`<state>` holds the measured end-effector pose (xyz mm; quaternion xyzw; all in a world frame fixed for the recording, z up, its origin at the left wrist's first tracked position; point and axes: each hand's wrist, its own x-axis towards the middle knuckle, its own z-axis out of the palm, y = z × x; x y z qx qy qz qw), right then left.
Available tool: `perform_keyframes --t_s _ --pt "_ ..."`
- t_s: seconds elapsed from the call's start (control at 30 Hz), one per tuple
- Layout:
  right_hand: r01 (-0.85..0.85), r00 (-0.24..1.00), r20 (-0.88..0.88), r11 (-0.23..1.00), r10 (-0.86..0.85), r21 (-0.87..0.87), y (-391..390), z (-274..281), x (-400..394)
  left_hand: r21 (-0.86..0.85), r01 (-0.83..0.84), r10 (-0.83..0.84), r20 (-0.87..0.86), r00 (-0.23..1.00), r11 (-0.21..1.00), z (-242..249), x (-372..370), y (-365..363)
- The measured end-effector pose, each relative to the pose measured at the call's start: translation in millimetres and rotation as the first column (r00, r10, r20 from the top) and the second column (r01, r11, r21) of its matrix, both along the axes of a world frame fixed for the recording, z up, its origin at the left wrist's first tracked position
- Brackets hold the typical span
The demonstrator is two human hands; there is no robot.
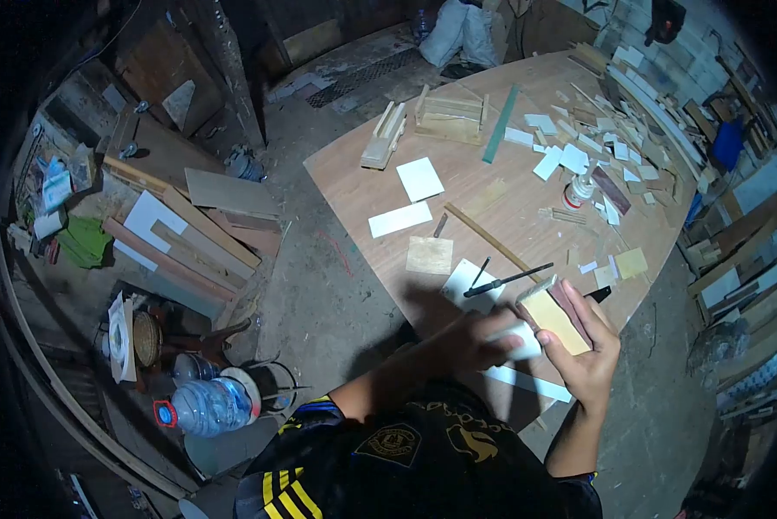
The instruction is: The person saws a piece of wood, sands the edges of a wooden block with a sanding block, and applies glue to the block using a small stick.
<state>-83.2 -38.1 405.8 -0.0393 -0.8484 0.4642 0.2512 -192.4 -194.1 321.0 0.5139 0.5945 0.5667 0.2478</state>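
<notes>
My right hand [594,350] is closed round a pale yellow wooden block [554,318]. A dark red-brown strip [570,304] lies along the block's far side, under my fingers. My left hand [485,340], smeared by motion, is closed on a small white piece [523,341] right at the block's near left edge. Just beyond my hands, a thin dark tool with a handle [496,284] lies across a white sheet [468,281], near a long wooden strip [492,235]. A white strip [531,383] lies on the table below my hands.
Scattered white and wooden offcuts [574,158] cover the right of the wooden table [354,186], around a white bottle [578,190]. Wooden assemblies [450,118] and a green strip [501,125] lie at the back. Boards [181,229] and a large water bottle [207,406] stand left.
</notes>
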Motion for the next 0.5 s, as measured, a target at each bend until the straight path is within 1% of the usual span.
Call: perform_keyframes --t_s 0.07,0.1,0.13,0.2,0.23,0.27,0.3,0.33,0.37,0.43,0.47,0.5 --pt "0.019 1.000 -0.014 1.000 -0.019 -0.021 -2 0 -5 0.275 -0.092 0.131 -0.128 0.983 0.957 1 7 9" --pt "0.022 1.000 -0.005 0.999 -0.023 -0.030 -3 1 -6 0.177 -0.082 0.091 -0.042 0.995 0.981 3 5 5" --pt "0.030 1.000 0.005 0.999 -0.030 -0.040 -3 1 -6 0.176 -0.080 0.089 -0.039 0.995 0.981 3 -1 0" --pt "0.002 1.000 -0.008 1.000 -0.003 -0.017 -4 0 -3 -0.072 0.054 -0.055 -0.015 0.998 0.996 1 -15 -13" --pt "-0.024 0.999 -0.032 1.000 0.024 0.008 -3 -1 -2 -0.144 0.062 -0.054 0.057 0.997 0.988 18 -19 -19" --pt "-0.015 1.000 -0.027 1.000 0.015 0.009 -4 -1 -3 -0.143 0.072 -0.063 0.062 0.996 0.987 16 -15 -14" --pt "-0.013 0.999 -0.049 1.000 0.014 0.012 -6 1 -6 0.001 0.009 -0.009 -0.026 1.000 1.000 13 -8 -7" --pt "-0.005 0.997 -0.071 1.000 0.006 0.016 -8 2 -8 0.152 -0.036 0.052 -0.103 0.993 0.988 11 0 -1" --pt "-0.006 0.998 -0.065 1.000 0.007 0.014 -8 5 -10 0.158 -0.009 0.025 -0.099 0.995 0.987 10 2 1" --pt "-0.017 1.000 -0.021 0.998 0.018 0.063 -3 0 -10 -0.060 0.014 -0.018 -0.058 0.998 0.998 6 -2 -6" --pt "-0.029 1.000 -0.003 0.997 0.029 0.074 -2 -2 -8 -0.172 0.022 -0.028 -0.036 0.999 0.985 4 -4 -11" --pt "-0.018 1.000 0.001 0.997 0.018 0.078 -2 -1 -3 -0.062 -0.038 0.036 -0.032 0.999 0.997 2 -4 -14"
